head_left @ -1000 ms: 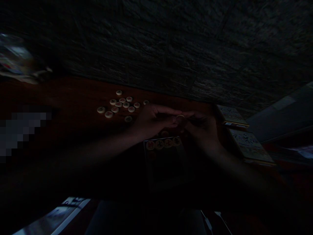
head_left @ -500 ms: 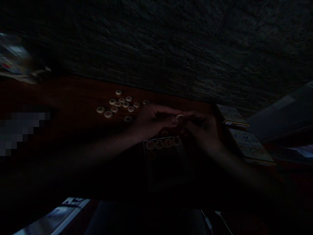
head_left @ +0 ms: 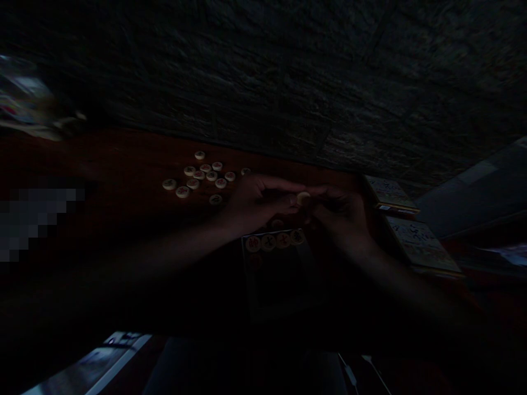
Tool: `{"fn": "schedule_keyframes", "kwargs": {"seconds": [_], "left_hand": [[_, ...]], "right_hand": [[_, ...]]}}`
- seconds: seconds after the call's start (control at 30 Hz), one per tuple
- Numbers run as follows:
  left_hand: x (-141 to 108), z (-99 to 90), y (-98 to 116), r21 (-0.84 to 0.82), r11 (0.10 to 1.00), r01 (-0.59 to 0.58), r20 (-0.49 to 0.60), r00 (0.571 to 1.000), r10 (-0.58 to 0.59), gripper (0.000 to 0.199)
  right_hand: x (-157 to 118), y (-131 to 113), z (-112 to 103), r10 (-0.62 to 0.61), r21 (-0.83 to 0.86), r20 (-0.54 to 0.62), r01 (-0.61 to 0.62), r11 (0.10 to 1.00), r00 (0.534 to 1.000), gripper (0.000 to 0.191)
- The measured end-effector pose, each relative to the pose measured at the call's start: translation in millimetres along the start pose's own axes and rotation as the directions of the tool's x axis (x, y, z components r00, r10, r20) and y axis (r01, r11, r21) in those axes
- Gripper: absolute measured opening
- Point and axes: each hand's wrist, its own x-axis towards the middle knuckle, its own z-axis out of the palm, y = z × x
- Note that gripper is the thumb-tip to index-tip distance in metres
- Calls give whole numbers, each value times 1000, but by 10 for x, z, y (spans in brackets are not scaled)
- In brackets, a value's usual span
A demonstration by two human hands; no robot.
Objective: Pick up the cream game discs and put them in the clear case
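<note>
My left hand and my right hand meet at the centre, both with fingers on one round pale piece. Below them lies a dark shallow tray with a row of round marked pieces along its upper edge: one with a red character, then others up to a dark-marked piece on the right. A dim reddish piece sits under the row. Another piece is just above the tray. Several loose pieces are spread on the brown table left of my left hand.
Two flat boxes lie at the table's right side. A stone wall rises behind the brown table. At the far left are blurred light-coloured items. White cables hang near the bottom. The scene is very dark.
The piece between my fingers has turned, so that more of its pale flat face shows. My hands have stayed in nearly the same place.
</note>
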Motion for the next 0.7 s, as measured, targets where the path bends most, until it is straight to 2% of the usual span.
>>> {"fn": "schedule_keyframes", "kwargs": {"seconds": [0.37, 0.53, 0.7], "left_hand": [[17, 0, -10, -44, 999, 13, -24, 1000, -14, 35], [39, -16, -46, -89, 996, -10, -64, 998, 5, 35], [49, -18, -63, -82, 996, -20, -85, 996, 13, 34]], "right_hand": [[-18, 30, -5, 1, -13, 3, -1, 1000, 1000, 31], [-29, 23, 1, -62, 22, -8, 62, 998, 998, 41], [-31, 11, 11, -108, -21, -33, 108, 994, 994, 33]]}}
